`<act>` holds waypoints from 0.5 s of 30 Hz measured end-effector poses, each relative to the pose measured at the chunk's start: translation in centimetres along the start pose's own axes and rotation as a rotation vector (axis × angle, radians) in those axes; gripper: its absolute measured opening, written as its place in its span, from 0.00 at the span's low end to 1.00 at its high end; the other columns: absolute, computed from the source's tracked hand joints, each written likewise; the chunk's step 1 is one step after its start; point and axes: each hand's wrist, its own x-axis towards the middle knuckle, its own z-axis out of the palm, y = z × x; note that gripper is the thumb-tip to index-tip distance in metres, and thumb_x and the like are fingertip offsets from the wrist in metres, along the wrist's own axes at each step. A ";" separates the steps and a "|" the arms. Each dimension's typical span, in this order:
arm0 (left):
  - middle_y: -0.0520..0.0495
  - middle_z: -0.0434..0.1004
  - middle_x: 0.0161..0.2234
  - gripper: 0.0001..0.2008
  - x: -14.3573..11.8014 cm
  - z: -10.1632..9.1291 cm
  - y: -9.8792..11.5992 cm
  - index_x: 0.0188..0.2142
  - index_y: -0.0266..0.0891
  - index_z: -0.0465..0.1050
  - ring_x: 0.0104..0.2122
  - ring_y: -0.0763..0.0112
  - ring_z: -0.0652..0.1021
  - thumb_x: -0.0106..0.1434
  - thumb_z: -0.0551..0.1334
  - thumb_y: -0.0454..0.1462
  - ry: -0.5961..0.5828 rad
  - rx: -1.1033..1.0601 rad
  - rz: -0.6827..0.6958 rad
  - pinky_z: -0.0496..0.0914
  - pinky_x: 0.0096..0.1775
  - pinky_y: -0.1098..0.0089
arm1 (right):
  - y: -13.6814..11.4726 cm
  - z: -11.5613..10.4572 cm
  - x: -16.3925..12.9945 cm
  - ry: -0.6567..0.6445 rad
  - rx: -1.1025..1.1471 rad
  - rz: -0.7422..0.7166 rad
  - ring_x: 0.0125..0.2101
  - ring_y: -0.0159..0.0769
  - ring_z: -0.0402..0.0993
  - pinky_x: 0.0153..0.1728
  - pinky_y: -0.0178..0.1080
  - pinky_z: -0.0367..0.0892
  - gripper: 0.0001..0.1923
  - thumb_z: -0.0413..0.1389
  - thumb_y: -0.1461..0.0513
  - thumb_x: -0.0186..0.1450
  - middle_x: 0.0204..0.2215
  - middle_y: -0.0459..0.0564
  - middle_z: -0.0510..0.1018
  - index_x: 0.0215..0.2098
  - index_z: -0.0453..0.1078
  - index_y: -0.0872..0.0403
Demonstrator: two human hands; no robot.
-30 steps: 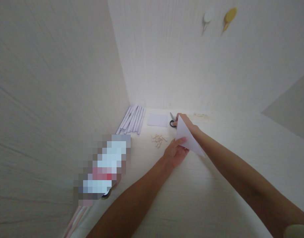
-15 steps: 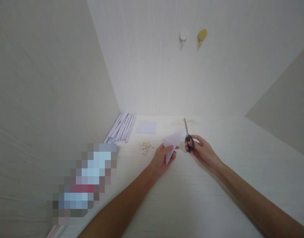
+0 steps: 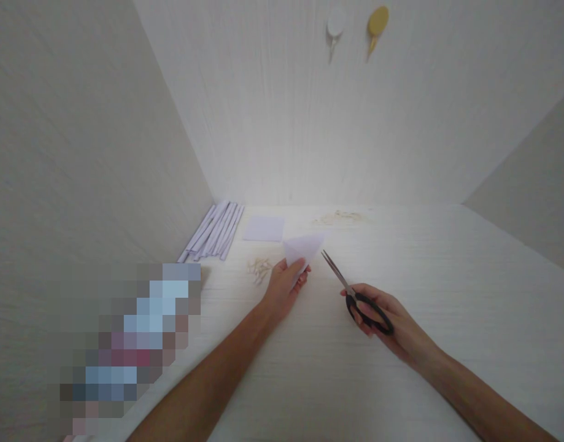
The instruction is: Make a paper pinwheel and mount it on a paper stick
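My left hand (image 3: 284, 283) is closed on a folded piece of pale lilac-white paper (image 3: 304, 248), thumb on top, with the triangular paper pointing up and to the right. In my right hand (image 3: 385, 310) is a pair of scissors (image 3: 350, 291) with black handles. Their slim metal blades, slightly apart at the tips, point up and left toward the paper without touching it. Just left of my left hand, a small heap of thin pale pieces with whitish ends (image 3: 259, 269) lies on the table.
A flat square of paper (image 3: 264, 228) lies behind the heap. Several rolled paper tubes (image 3: 217, 230) are bundled at the left wall. Thin pale scraps (image 3: 341, 217) lie along the back wall. A blurred-out object (image 3: 143, 331) stands left. White (image 3: 336, 24) and yellow (image 3: 378, 23) hooks hang on the wall.
The scissors have turned from pointing nearly straight up to pointing up-left at the paper, and my right hand has come nearer to me. My left hand still holds the paper. The view has shifted slightly.
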 end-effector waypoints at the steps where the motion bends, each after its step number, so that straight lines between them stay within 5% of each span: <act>1: 0.53 0.66 0.19 0.07 0.0 0.1 -0.1 0.25 0.31 0.65 0.17 0.86 0.62 0.47 0.62 0.33 -0.007 0.010 -0.009 0.55 0.19 0.81 | -0.1 -0.1 0.0 0.005 -0.029 0.009 0.15 0.22 0.54 0.15 0.30 0.45 0.16 0.55 0.55 0.54 0.17 0.41 0.61 0.37 0.66 0.57; 15: 0.48 0.72 0.24 0.08 -0.5 0.3 0.0 0.26 0.31 0.69 0.24 0.79 0.72 0.45 0.63 0.34 0.049 0.021 -0.042 0.65 0.31 0.75 | -0.2 -1.1 -0.3 0.054 -0.117 0.053 0.11 0.20 0.50 0.12 0.30 0.41 0.16 0.59 0.56 0.50 0.12 0.41 0.61 0.32 0.69 0.59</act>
